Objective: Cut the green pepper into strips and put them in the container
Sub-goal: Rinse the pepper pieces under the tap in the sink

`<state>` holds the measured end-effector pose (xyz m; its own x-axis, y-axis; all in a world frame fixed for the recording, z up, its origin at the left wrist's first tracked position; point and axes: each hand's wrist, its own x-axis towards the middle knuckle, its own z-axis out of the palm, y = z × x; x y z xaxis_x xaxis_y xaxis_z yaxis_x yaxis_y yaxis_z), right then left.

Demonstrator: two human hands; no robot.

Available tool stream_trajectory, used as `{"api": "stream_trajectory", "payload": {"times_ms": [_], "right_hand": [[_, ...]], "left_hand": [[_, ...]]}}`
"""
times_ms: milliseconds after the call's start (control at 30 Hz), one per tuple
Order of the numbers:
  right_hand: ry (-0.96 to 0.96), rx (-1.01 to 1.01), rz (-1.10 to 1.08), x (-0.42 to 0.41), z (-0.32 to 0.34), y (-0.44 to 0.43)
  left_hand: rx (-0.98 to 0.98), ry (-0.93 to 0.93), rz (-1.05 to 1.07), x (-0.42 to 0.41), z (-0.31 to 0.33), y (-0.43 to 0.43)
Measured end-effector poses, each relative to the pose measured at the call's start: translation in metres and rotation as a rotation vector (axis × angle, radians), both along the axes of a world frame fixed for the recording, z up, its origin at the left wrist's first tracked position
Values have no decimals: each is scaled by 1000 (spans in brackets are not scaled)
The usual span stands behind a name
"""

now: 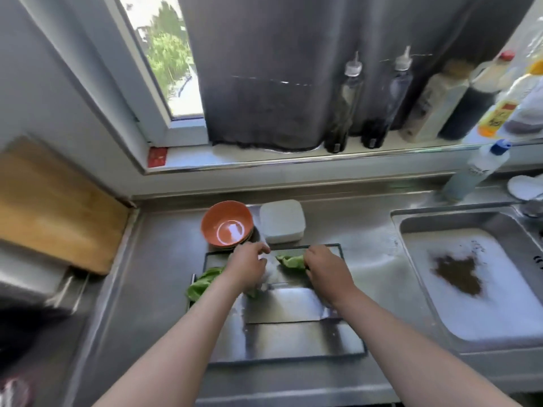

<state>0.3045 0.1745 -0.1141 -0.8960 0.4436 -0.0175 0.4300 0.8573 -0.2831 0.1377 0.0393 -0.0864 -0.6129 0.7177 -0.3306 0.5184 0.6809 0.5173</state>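
A metal cutting board (293, 339) lies on the steel counter. On its far end my right hand (326, 271) has its fingers curled over a piece of green pepper (291, 261). Just left of it my left hand (248, 265) hovers with bent fingers; glare hides what is under them. A larger green pepper piece (202, 284) lies at the board's left edge, partly under my left forearm. A shiny flat rectangle (282, 305), maybe a cleaver blade, rests on the board below my hands. A white square container (282, 221) stands behind the board.
An orange bowl (227, 224) sits left of the container. A sink (470, 277) with dark residue is on the right. A wooden board (55, 207) leans at the left. Bottles (385, 98) line the window sill, and a squeeze bottle (479, 171) stands by the sink.
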Motion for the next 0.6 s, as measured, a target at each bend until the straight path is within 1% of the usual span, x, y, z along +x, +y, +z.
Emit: {"api": "stream_trajectory", "payload": {"times_ms": [167,233,300,367,467,533,600], "right_hand": [[-170,10,-43,-5,-11,-24],[-263,-2,-76,-9,-7,-30],[-318,-14,-101,-16,0,-36],[-309,-41,-136,-28,7,-44],[-221,-154,-180,-55,13,-58],[-205,-269,-164,-76,12,-67],[-198,-416,-193,-94,8,-77]], "left_hand": [[40,114,113,-32,-5,-44],[28,111,132,-41,-10,-54],[-2,87,143,-49,-15,-59],[-67,49,135,-54,-20,-62],[-172,-36,104,-60,-27,-62],[-222,-69,80,-65,-32,-62],[-246,-61,41,-67,-37,-62]]}}
